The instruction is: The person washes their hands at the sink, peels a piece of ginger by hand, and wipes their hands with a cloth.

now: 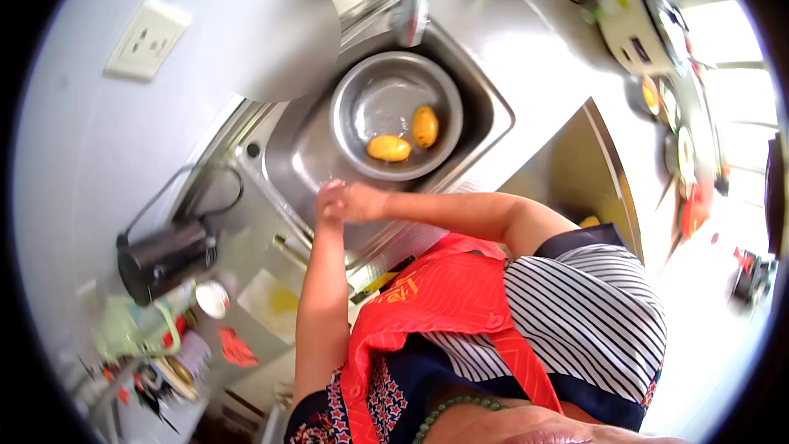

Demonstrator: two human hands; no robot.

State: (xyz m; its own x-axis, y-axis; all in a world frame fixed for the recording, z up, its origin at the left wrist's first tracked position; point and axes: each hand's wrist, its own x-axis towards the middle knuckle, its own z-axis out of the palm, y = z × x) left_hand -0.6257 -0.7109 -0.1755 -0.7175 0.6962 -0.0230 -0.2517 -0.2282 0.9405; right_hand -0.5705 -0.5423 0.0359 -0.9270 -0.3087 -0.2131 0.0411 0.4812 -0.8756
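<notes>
My left hand (pixel 329 201) and my right hand (pixel 364 202) are pressed together over the front left part of the metal sink (pixel 308 144). Their fingers are closed against each other, and anything between them is hidden. Just beyond the hands, a round stainless steel bowl (pixel 339 107) sits in the sink. Inside it lie two yellow-orange oval pieces of produce, perhaps mangoes: one (pixel 389 148) near the front of the bowl, the other (pixel 425 126) by its right wall. Neither hand touches the bowl or the produce.
A faucet (pixel 413 8) stands behind the bowl. To the left are a black kettle (pixel 164 259) with its handle, a white cup (pixel 212 299) and a pale green jug (pixel 131 329). A pale rice cooker (pixel 637 37) is at the far right. A wall outlet (pixel 148 39) is at upper left.
</notes>
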